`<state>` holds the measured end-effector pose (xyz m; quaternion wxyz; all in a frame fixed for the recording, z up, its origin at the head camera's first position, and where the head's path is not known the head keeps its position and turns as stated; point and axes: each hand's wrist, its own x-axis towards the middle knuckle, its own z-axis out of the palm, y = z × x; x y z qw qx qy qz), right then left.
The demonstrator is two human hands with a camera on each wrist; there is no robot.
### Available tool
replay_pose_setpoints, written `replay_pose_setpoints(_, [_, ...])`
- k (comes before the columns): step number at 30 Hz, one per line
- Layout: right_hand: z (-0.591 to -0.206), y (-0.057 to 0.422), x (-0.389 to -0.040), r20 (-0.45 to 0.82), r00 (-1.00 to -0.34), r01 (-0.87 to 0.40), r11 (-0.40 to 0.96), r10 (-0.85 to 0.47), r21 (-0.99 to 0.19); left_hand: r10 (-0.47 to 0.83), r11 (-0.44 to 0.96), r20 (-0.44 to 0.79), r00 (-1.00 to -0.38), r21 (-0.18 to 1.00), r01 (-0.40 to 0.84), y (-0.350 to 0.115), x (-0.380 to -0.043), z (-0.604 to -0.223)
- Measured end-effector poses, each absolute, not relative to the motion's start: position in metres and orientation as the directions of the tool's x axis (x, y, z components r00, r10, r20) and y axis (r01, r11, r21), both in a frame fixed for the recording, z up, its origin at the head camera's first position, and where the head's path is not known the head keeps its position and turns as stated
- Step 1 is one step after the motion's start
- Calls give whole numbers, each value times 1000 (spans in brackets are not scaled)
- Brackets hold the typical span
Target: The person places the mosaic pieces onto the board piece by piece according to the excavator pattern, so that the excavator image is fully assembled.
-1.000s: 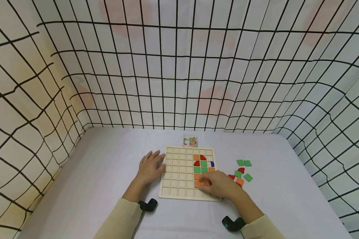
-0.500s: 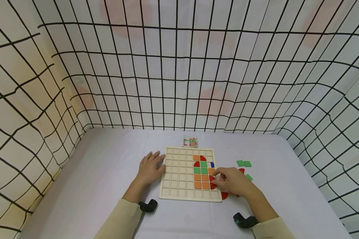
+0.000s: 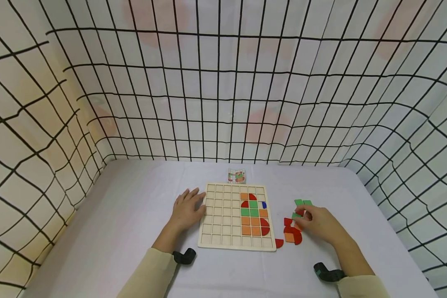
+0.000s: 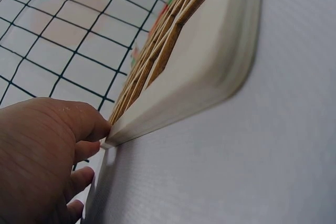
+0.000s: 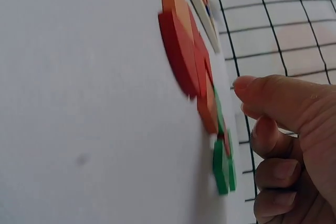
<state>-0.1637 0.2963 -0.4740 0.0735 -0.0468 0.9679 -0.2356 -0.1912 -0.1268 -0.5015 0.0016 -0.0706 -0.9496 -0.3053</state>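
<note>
My left hand (image 3: 187, 209) rests on the table at the left side of a wooden grid board (image 3: 219, 215). Its thumb (image 4: 92, 121) touches the board's edge, with the other fingers beside it. Orange, green and red tiles, plus a small blue piece (image 3: 264, 205), fill cells on the board's right part. Over the loose tiles right of the board is my right hand (image 3: 318, 223), fingers bent, thumb and index tips apart around a red quarter-round tile (image 3: 300, 212) and a green square tile (image 3: 296, 215). Nothing shows pinched between its fingertips (image 5: 244, 83).
Orange and red tiles (image 3: 293, 236) lie in a cluster near the right hand, with green tiles (image 3: 299, 202) behind. One red quarter-round piece (image 3: 279, 243) sits against the board's lower right corner. A small pattern card (image 3: 236, 176) stands behind the board. Black netting (image 3: 223, 99) surrounds the table.
My right hand has moved from the board rightward to the loose tiles. Two red quarter-round tiles now show in the board's right column, where the hand was. The left hand stays put.
</note>
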Motion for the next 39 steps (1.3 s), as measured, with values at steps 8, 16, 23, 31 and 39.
replay_pose_setpoints(8, [-479, 320, -168, -129, -987, -30, 907, -92, -420, 133, 807, 45, -990, 575, 134, -127, -192, -502])
replay_pose_setpoints(16, [-479, 321, -174, -154, -986, 1, 911, -69, -413, 130, 805, 48, -990, 578, 134, -127, -193, -502])
replay_pose_setpoints(23, [-480, 319, -177, -175, -983, 23, 908, -56, -419, 133, 803, 51, -990, 580, 137, -127, -193, -503])
replay_pose_setpoints(31, [-482, 317, -179, -171, -983, 18, 908, -59, -418, 132, 801, 51, -990, 583, 137, -127, -192, -504])
replay_pose_setpoints(39, [-484, 313, -180, -152, -987, 10, 913, -57, -408, 132, 797, 55, -990, 588, 139, -127, -191, -501])
